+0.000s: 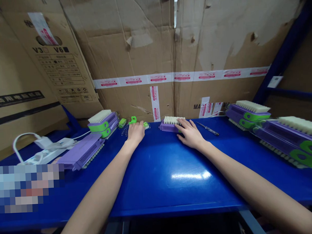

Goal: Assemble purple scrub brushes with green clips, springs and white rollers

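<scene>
At the back of the blue table, my left hand reaches down among small green parts. Its fingers are bent and close together, and their tips are hidden, so what they hold cannot be made out. A green piece with a hole shows just behind it, and a green-and-white piece lies by its fingers. Scattered small dark screws are to its left. My right hand is open, fingers spread over the right end of a purple block with cream bristles. A screwdriver lies to its right.
Purple-and-green bristled blocks are stacked at left and at right, with a larger stack nearer. A purple block lies front left, beside a white power strip with cables. Taped cardboard walls the back.
</scene>
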Demonstrator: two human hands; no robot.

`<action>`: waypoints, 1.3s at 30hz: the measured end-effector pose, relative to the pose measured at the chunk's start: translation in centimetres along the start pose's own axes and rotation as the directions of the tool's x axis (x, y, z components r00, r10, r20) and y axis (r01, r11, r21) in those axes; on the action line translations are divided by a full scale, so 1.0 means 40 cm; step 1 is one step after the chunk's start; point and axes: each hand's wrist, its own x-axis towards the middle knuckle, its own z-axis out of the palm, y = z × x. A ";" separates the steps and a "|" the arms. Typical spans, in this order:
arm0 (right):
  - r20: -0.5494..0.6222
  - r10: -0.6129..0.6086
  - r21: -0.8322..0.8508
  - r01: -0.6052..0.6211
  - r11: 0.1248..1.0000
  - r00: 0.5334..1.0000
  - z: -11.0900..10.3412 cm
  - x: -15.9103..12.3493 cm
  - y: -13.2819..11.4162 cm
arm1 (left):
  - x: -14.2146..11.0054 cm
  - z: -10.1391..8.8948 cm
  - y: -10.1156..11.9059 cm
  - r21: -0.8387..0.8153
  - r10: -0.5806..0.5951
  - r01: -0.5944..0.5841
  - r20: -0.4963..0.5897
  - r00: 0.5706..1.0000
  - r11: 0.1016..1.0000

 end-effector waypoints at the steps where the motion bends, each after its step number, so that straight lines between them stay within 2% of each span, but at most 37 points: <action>1: -0.001 0.012 -0.008 -0.012 1.000 1.000 0.001 -0.001 0.000 | 0.000 -0.001 0.000 -0.007 -0.004 0.004 0.012 1.000 1.000; 6: 0.012 0.047 -0.019 -0.047 0.999 0.999 0.002 -0.003 0.001 | -0.002 -0.010 0.001 -0.010 0.005 -0.005 -0.018 1.000 1.000; 15: 0.022 0.055 0.001 -0.055 0.998 0.998 -0.002 -0.003 0.000 | 0.004 -0.005 -0.005 -0.023 0.015 -0.014 0.020 1.000 1.000; 22: 0.019 0.050 0.013 -0.050 0.999 0.999 0.000 -0.003 0.002 | 0.013 0.003 -0.012 -0.082 -0.022 0.024 0.018 1.000 0.996; 31: 0.012 0.046 0.021 -0.047 0.999 0.999 0.002 -0.004 0.003 | 0.017 0.001 -0.015 -0.061 0.022 -0.020 0.034 0.999 0.998; 39: 0.017 0.050 0.017 -0.050 0.999 0.999 -0.002 -0.004 0.001 | 0.011 -0.004 -0.013 -0.073 0.066 -0.066 -0.005 0.998 0.995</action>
